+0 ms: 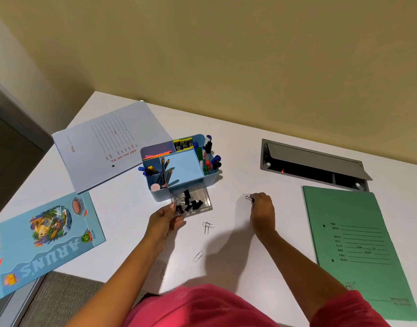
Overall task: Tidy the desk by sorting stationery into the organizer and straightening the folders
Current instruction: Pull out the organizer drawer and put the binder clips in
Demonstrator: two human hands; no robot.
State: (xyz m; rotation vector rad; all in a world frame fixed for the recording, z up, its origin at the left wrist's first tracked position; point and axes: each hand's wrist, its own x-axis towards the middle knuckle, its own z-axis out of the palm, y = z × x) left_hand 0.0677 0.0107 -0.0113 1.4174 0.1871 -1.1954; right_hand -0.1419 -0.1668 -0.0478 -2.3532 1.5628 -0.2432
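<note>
A light blue desk organizer [182, 169] stands mid-desk with pens, markers, pencils and sticky notes in its compartments. Its clear drawer [206, 199] is pulled out and holds several black binder clips [188, 204]. My left hand [166, 220] grips the drawer's front left corner. To the right, my right hand [261, 206] pinches a small clip [248, 198] just above the desk. Loose paper clips lie on the desk: a pair [208, 227], one [198, 256] nearer me, and another [164, 271] by my left forearm.
A pale blue folder [103, 145] lies askew at the back left. A blue notebook [42, 241] overhangs the left desk edge. A green folder [361, 246] lies on the right. An open grey cable hatch [316, 164] is set in the desk behind it.
</note>
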